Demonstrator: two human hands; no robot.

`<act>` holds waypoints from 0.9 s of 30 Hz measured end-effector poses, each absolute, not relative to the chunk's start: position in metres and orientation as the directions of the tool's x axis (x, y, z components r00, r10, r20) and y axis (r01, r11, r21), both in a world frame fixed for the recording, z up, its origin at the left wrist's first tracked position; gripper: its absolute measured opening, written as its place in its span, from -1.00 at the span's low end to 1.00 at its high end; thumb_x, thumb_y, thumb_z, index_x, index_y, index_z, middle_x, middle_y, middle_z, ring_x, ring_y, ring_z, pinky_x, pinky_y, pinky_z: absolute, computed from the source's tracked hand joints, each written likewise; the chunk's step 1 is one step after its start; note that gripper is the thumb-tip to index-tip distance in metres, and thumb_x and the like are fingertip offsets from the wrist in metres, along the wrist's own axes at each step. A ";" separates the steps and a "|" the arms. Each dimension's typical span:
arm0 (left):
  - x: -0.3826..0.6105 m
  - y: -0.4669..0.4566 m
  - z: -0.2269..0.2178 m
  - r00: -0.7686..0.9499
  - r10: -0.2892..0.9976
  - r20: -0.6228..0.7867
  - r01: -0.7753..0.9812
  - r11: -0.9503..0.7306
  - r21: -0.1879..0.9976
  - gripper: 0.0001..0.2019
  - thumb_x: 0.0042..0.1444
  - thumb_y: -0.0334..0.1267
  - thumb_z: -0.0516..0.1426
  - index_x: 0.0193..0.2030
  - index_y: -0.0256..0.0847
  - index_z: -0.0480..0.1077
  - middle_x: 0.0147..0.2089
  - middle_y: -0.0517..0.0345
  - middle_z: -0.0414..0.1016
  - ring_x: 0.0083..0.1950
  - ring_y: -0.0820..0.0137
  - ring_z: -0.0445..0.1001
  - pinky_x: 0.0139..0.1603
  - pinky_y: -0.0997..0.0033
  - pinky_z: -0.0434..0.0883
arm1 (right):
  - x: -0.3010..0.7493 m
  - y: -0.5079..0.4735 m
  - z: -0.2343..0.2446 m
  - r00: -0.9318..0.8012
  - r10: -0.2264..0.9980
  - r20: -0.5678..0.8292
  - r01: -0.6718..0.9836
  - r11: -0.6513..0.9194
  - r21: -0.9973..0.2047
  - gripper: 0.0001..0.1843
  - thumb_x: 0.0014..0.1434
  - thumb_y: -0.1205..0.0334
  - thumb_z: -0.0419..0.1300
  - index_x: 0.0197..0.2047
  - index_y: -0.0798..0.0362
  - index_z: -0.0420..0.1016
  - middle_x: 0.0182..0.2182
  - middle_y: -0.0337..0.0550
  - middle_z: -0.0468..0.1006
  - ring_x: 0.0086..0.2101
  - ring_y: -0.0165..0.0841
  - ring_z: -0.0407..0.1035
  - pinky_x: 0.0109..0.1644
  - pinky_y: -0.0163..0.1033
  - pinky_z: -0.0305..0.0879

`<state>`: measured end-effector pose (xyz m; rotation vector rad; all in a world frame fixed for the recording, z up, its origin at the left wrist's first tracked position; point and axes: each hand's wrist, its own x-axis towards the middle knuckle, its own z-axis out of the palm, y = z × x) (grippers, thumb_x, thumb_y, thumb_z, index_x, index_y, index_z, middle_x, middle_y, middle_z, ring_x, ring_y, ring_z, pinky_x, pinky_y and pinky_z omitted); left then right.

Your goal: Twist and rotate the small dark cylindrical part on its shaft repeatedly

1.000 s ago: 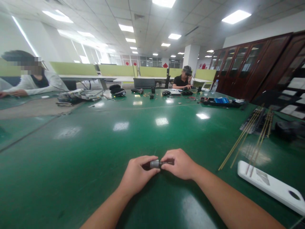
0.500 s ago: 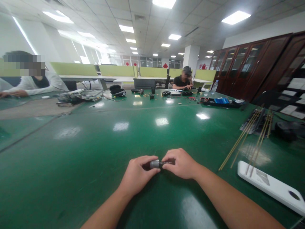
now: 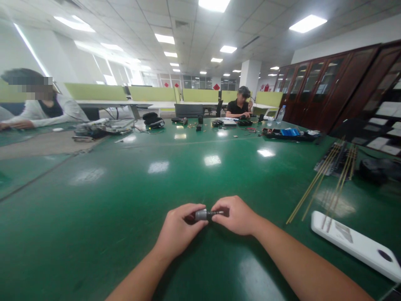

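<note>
My left hand (image 3: 180, 228) and my right hand (image 3: 236, 215) meet low over the green table (image 3: 125, 200). Between them they pinch a small grey metal cylinder (image 3: 202, 215) with a thin dark shaft sticking out to the right. The left fingers close round the grey end. The right fingers and thumb close on the dark shaft end. Both forearms reach in from the bottom edge.
Several thin brass rods (image 3: 326, 179) lie at the right, partly over a white flat board (image 3: 354, 244). Dark gear sits at the far right (image 3: 376, 169). A person in white (image 3: 40, 110) sits at the left, another in black (image 3: 239, 106) at the far end among tools.
Both hands stay together on the small cylinder. The view has shifted slightly; the hands have barely moved.
</note>
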<state>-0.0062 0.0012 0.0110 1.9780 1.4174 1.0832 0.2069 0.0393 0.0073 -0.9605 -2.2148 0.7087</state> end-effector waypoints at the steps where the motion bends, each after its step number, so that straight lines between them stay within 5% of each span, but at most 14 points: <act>1: -0.006 0.001 0.011 0.147 0.936 0.319 0.559 -0.344 0.754 -0.75 -0.04 -0.24 0.31 -0.16 -0.05 0.57 -0.18 0.20 0.60 -0.16 0.29 0.53 -0.12 0.38 0.46 | 0.207 0.039 0.008 -0.542 0.776 0.322 0.441 0.589 -0.677 -0.88 0.10 0.27 0.27 -0.25 0.02 0.61 -0.37 -0.21 0.61 -0.36 -0.38 0.43 -0.26 -0.31 0.26; 27: -0.010 0.005 0.006 0.105 0.936 0.336 0.560 -0.335 0.758 -0.73 -0.02 -0.18 0.30 -0.13 -0.04 0.55 -0.15 0.20 0.56 -0.23 0.33 0.49 -0.22 0.40 0.41 | 0.208 0.044 0.006 -0.499 0.797 0.341 0.413 0.564 -0.715 -0.88 0.12 0.23 0.27 -0.27 0.05 0.60 -0.41 -0.22 0.58 -0.40 -0.40 0.40 -0.31 -0.33 0.23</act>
